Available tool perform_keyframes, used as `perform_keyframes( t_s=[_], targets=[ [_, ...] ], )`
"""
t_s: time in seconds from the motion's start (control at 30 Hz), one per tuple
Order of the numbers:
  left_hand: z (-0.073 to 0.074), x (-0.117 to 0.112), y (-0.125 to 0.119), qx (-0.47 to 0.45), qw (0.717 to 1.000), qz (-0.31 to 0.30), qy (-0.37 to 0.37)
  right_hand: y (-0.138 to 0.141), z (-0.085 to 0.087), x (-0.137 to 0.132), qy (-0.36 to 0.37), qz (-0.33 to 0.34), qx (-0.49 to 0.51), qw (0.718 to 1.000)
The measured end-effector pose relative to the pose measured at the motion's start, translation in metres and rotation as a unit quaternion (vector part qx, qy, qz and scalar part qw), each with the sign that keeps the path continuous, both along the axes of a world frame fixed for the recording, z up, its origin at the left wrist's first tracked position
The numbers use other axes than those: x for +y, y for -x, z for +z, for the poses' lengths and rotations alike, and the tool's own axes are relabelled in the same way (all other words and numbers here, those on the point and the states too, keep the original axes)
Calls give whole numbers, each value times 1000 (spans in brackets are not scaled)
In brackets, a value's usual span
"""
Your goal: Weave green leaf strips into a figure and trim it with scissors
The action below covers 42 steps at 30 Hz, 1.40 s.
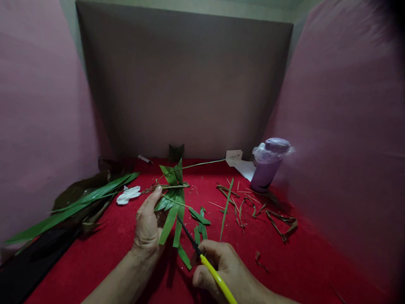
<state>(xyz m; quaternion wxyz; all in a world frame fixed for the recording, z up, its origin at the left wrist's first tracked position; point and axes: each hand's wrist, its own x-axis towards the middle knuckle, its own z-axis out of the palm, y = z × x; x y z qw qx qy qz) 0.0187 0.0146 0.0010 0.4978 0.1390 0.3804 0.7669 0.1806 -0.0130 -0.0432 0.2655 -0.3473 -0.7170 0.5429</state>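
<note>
My left hand (148,221) is closed around the near side of a folded green leaf piece (171,207), its thumb pointing up. Pointed tips rise from the top of this piece, a brown dry strip is tied across its middle, and cut strips hang below. In my right hand (226,268) is a yellow-handled tool (215,276) with a slim black pointed blade. The tip is at the hanging strips; whether it touches them I cannot tell. Cut green leaf scraps (199,217) lie just beyond my right hand.
Long green leaves (85,204) and a dark cloth (34,266) lie left, near a white crumpled tissue (128,195). Brown dry strips (281,223) and thin sticks spread right. A purple tumbler (266,173), white cards (234,156), a syringe-like tube (144,159) and a dark leaf piece (176,153) stand behind.
</note>
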Motion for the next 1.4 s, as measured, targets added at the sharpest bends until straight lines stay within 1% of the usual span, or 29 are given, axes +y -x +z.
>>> perform_keyframes(
  t_s=[0.1, 0.23, 0.33, 0.47, 0.67, 0.87, 1.2, 1.4],
  targets=[
    [0, 0, 0, -7, 1000, 4, -1, -3, 5, -1, -37, 18, -17, 999],
    [1, 2, 0, -19, 1000, 2, -1, -3, 8, -2, -54, 25, -5, 998],
    [2, 2, -1, -20, 1000, 9, -12, -2, 5, -2, -40, 33, 16, 999],
    [1, 2, -1, -15, 1000, 5, -6, -3, 1, -1, -23, 38, 29, 999],
    [-1, 0, -2, -13, 1000, 6, 7, -2, 4, -2, -14, 45, 33, 998],
    [0, -2, -6, -21, 1000, -2, 14, -3, 1, -1, -26, 22, 29, 999],
    [-3, 0, -4, -2, 1000, -1, 11, -3, -4, 2, 33, 2, 42, 999],
    [-3, -2, -4, -11, 1000, -7, 16, -2, -9, 2, 49, -11, 50, 997]
  ],
)
